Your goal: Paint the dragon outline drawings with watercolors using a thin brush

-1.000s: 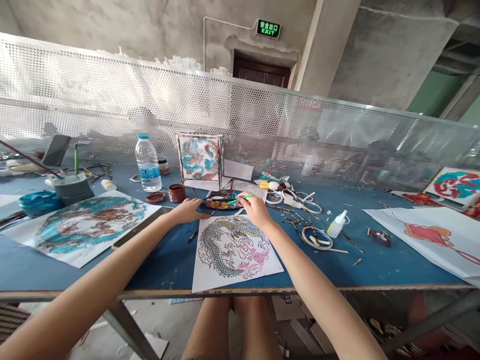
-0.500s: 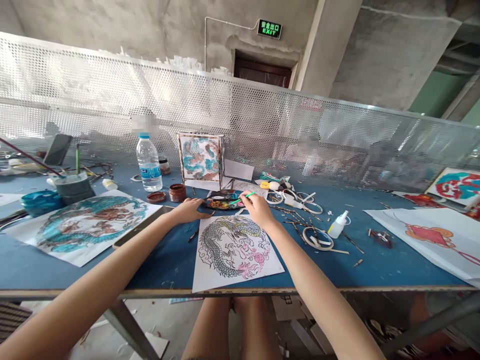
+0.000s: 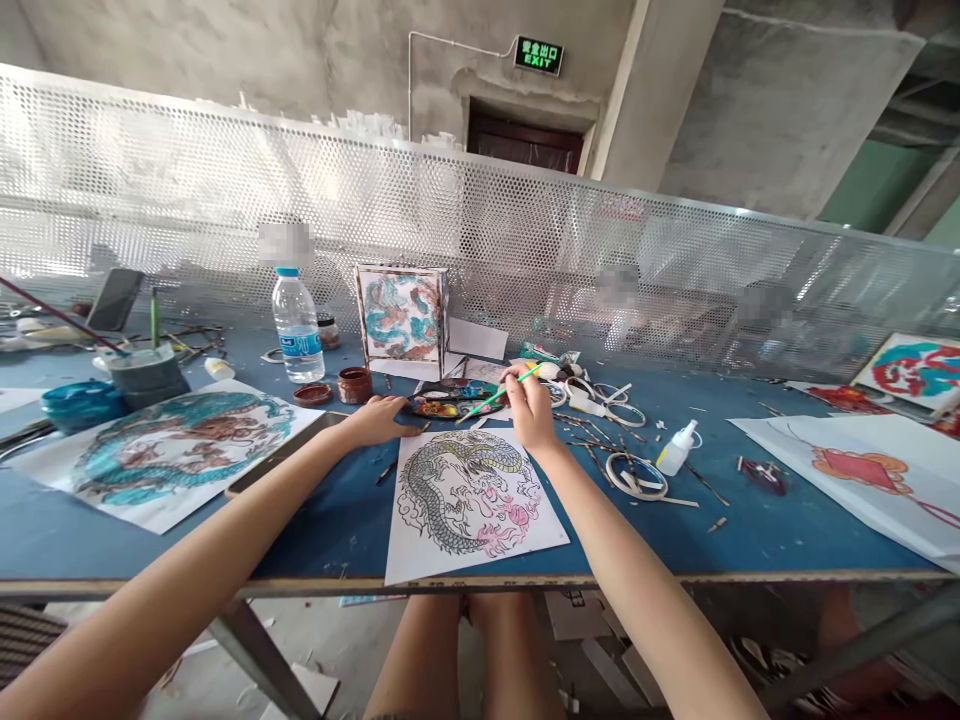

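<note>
The right hand [image 3: 531, 410] is closed around a green paintbrush [image 3: 499, 393], pinched mid-shaft. The brush slants from two o'clock down to eight o'clock, its tip resting on the paint palette [image 3: 450, 405], which lies at nine o'clock of that hand. The left hand [image 3: 379, 420] rests flat and empty on the blue table [image 3: 337, 520], fingertips at the palette's nine o'clock edge. The dragon sheet [image 3: 469, 495], partly coloured, lies at six o'clock of the palette, between both forearms.
</note>
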`<state>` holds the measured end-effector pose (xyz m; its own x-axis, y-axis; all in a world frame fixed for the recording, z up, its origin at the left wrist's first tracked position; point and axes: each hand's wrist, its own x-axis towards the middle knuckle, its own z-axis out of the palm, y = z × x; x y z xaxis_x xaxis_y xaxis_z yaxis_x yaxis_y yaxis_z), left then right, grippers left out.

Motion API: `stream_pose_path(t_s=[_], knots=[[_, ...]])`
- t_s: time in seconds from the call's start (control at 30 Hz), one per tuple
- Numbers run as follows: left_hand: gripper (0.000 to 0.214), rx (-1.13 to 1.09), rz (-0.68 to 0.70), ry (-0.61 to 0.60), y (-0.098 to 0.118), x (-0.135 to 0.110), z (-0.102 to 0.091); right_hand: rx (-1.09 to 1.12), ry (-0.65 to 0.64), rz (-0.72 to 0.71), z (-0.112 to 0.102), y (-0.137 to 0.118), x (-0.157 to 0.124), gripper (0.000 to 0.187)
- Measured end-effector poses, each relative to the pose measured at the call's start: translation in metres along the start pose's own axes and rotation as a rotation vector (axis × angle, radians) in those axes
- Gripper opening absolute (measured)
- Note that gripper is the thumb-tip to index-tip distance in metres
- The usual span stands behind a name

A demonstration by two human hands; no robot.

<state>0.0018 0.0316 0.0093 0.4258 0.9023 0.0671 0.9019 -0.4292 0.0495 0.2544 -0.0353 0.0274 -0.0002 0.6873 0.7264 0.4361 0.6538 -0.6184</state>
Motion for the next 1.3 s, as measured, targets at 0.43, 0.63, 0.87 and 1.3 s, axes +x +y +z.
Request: stream_pose_path(t_s=[0.43, 0.63, 0.87, 1.3], knots=[[0.075, -0.003, -0.019, -0.022, 0.001, 0.0, -0.002, 0.064, -0.062, 0.065, 0.003, 0.003, -0.001, 0.014], [0.079, 0.005, -0.011, -0.031, 0.001, 0.0, -0.003, 0.121, -0.118, 0.074, 0.006, 0.0, -0.002, 0.013], [0.073, -0.019, -0.023, -0.022, 0.003, -0.002, -0.005, 0.155, -0.153, 0.066, 0.005, -0.002, -0.003, 0.017], [0.075, -0.018, -0.009, -0.011, -0.001, 0.002, 0.0, 0.011, -0.187, -0.028, 0.003, -0.012, -0.005, 0.023]])
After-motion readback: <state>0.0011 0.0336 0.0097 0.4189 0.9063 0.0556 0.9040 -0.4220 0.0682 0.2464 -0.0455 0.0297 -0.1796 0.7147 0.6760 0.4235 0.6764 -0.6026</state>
